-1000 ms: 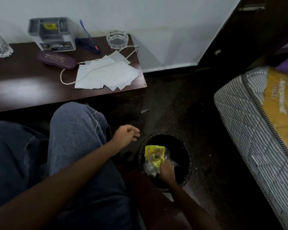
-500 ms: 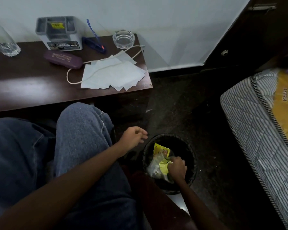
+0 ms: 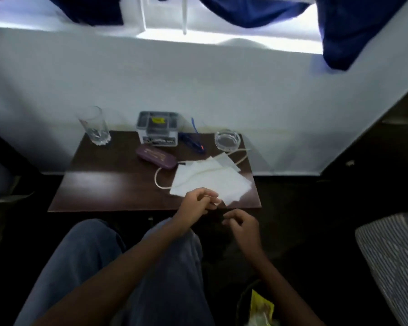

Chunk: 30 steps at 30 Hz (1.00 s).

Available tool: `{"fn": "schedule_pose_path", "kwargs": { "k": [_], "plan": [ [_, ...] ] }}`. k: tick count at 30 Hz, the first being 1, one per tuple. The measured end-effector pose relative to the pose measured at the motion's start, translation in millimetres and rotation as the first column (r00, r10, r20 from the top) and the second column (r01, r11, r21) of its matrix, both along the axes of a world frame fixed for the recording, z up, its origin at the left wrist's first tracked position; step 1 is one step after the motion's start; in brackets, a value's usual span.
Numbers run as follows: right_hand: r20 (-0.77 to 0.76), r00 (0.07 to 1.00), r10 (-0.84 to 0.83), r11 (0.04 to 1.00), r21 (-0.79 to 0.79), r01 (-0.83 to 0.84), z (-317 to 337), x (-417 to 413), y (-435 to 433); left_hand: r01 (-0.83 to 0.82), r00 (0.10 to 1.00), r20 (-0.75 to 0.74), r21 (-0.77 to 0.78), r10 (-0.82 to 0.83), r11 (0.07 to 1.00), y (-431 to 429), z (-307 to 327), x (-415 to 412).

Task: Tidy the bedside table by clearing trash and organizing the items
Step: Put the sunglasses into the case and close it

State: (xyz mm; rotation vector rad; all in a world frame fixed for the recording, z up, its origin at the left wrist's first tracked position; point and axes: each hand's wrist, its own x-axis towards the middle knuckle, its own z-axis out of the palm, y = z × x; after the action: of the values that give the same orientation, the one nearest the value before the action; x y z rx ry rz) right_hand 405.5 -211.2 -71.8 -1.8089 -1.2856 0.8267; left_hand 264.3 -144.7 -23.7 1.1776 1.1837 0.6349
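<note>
- Sitting nearest, a yellow wrapper [image 3: 260, 307] lies in the dark bin [image 3: 242, 300] (rim barely visible).
- The right hand [image 3: 243, 223] hangs just before the table [image 3: 104, 189] edge, fingers loosely curled, holding nothing.
- The left hand [image 3: 197, 203] curls at the near corner of the white napkins [image 3: 212, 180]; whether it pinches them, I cannot tell.
- Farther back stand a purple case [image 3: 156, 157], glass ashtray [image 3: 227, 140], tumbler [image 3: 94, 127] and grey caddy [image 3: 157, 128].

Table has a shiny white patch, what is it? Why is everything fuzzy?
Head view: the patch on the table is glare, probably from the bright window above; head view again: smeared edges suggest motion blur.
</note>
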Motion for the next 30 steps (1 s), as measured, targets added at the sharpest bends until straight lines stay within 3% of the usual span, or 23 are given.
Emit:
{"fn": "schedule_pose_path", "kwargs": {
  "k": [4, 8, 11, 14, 18, 23, 27, 30],
  "plan": [
    [0.036, 0.983, 0.180, 0.983, 0.029, -0.181, 22.9, -45.2, 62.6, -0.187, 0.980, 0.070, 0.036, 0.184, 0.982, 43.6, 7.5, -52.2],
    [0.005, 0.970, 0.245, 0.970, -0.004, -0.245, 30.4, -94.7, 123.3, -0.403, 0.908, 0.138, 0.029, 0.395, 0.915, 78.6, -4.0, -104.6],
    [-0.051, 0.974, 0.219, 0.976, -0.007, -0.219, 28.8, -131.5, 160.4, -0.491, 0.863, 0.140, 0.006, 0.485, 0.871, 98.9, -21.3, -135.7],
    [-0.099, 0.991, 0.090, 0.995, -0.038, -0.094, 19.5, -160.0, 191.7, -0.560, 0.820, 0.125, -0.035, 0.559, 0.828, 112.5, -38.5, -154.7],
    [0.133, 0.991, -0.025, 1.000, -0.011, 0.027, 8.2, -188.0, 225.3, -0.647, 0.745, 0.154, -0.073, 0.649, 0.759, 124.8, -62.1, -168.6],
    [0.473, 0.869, 0.147, 0.958, -0.286, -0.006, 6.3, -204.2, 254.3, -0.594, 0.781, 0.164, -0.103, 0.603, 0.798, 135.3, -67.4, -175.3],
    [0.556, 0.820, 0.139, 0.941, -0.331, 0.066, -4.8, -209.6, 258.9, -0.584, 0.771, 0.194, -0.164, 0.606, 0.795, 145.2, -66.4, -184.6],
    [0.519, 0.849, 0.100, 0.980, -0.197, 0.005, 1.0, -209.1, 264.2, -0.582, 0.766, 0.193, -0.198, 0.614, 0.789, 149.5, -68.2, -190.1]
  ]
}}
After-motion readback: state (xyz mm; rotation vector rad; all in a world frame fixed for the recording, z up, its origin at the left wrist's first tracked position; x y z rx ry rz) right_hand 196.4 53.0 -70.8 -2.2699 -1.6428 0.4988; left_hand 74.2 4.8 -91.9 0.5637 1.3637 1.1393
